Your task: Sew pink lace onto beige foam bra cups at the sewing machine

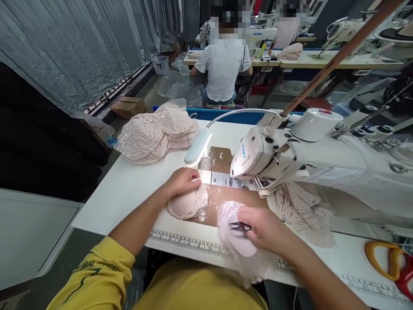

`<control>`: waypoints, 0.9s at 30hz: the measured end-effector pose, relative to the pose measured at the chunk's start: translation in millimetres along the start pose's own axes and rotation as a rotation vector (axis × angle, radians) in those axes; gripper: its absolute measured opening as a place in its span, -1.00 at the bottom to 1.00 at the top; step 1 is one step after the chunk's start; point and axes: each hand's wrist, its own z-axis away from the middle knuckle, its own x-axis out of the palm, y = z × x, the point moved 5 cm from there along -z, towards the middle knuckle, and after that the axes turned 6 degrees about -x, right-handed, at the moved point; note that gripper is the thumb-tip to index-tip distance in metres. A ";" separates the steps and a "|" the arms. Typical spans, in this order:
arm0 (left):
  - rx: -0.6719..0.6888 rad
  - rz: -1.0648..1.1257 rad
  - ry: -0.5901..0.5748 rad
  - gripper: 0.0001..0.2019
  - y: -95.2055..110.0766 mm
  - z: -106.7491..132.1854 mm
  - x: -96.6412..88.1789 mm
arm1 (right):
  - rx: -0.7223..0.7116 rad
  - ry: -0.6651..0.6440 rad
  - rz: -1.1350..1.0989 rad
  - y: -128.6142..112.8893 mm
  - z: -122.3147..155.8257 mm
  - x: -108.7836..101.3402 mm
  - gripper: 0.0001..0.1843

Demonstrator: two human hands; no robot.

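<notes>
My left hand (pixel 182 181) is closed on a pale pink lace bra cup (pixel 187 206) and presses it on the white table (pixel 129 189) left of the needle. My right hand (pixel 263 227) grips small thread snips (pixel 239 226) together with a second padded lace cup (pixel 237 241) near the table's front edge. A thin thread runs between the two cups. The white Juki sewing machine (pixel 290 150) stands just behind both hands, its head over the needle plate (pixel 222 178).
A pile of pink lace cups (pixel 158 131) lies at the table's back left. More lace (pixel 303 211) sits under the machine arm. Orange-handled scissors (pixel 387 258) lie at the right. A gooseneck lamp (pixel 197 148) hangs over the plate. Other people sit at machines behind.
</notes>
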 end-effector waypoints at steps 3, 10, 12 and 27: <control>0.028 0.280 -0.074 -0.83 0.2 7.4 4.2 | 0.108 0.033 -0.191 12.7 8.1 -12.3 -0.81; 0.018 0.662 -0.196 -0.76 2.4 13.1 3.8 | 0.224 0.280 -0.736 14.7 -29.1 -7.8 -0.56; 0.030 0.702 -0.225 -0.75 5.7 14.2 6.3 | 0.212 0.314 -0.788 9.7 -45.5 -3.2 -0.46; 0.126 0.671 -0.579 -0.70 0.7 22.5 5.1 | 0.213 0.184 -0.744 11.3 -52.6 2.6 -0.82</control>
